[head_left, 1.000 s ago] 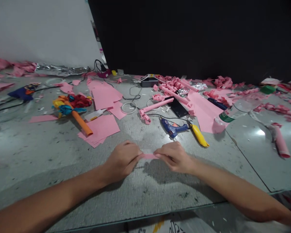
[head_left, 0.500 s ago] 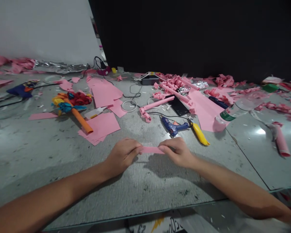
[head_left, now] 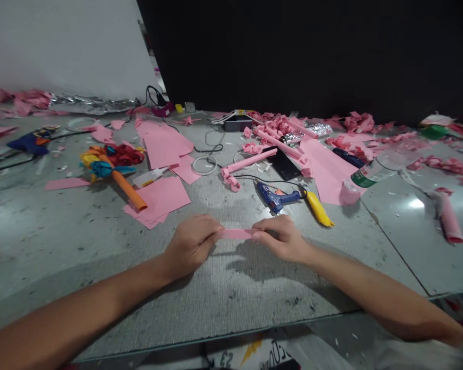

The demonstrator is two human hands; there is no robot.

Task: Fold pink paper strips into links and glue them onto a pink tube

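Note:
A narrow pink strip of paper (head_left: 237, 234) stretches between my two hands, just above the grey tabletop near its front edge. My left hand (head_left: 195, 242) pinches its left end between thumb and fingers. At the other end, my right hand (head_left: 280, 237) grips the paper the same way. Beyond my hands lie a blue glue gun (head_left: 275, 198) and a yellow banana-shaped item (head_left: 318, 209). A stack of pink paper sheets (head_left: 164, 199) rests to the left of them.
An orange paper tube with coloured paper flowers (head_left: 123, 185) lies at left. Farther back are a black phone (head_left: 284, 164), rolled pink paper (head_left: 250, 162) and crumpled scraps. A clear plastic bottle (head_left: 381, 167) lies at right, near a pink roll (head_left: 450, 218).
The strip between my hands looks narrower and flatter than before. My hands stay at its ends, almost in the same place, and the whole view has shifted slightly.

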